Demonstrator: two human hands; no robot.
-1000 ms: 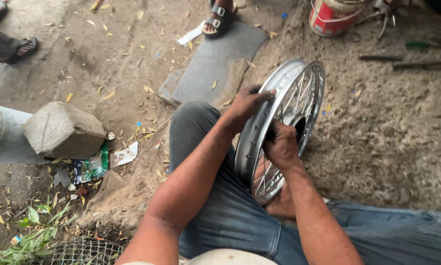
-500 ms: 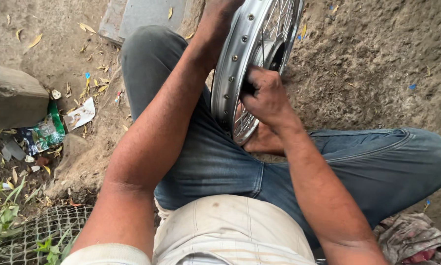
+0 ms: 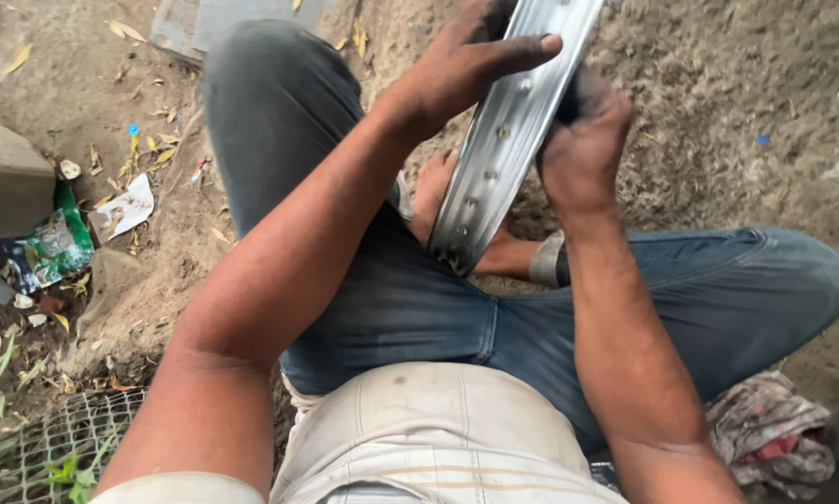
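Metal wheel rim (image 3: 503, 149): stiff, light-ish, slick; grip by edges. Left hand (image 3: 466, 65) fingers draped over rim; right hand (image 3: 583, 149) fingers clenched on it.

Shiny metal wheel rim (image 3: 508, 140), matt denim jeans (image 3: 419, 308)

We now look more steeply down at our lap, so the wheel rim (image 3: 508, 140) fills the upper middle of the view and shows its outer edge with the row of spoke holes, where a second ago we saw its spoked face. Its top runs out of the picture. Our left hand (image 3: 466, 65) lies higher on the rim with the thumb stretched across the metal, and our right hand (image 3: 583, 149) has shifted from the spokes to the rim's right side. The red bucket, the grey slab's far end and the other person's sandalled feet have gone from view; a crumpled rag (image 3: 769, 434) has come in at lower right.
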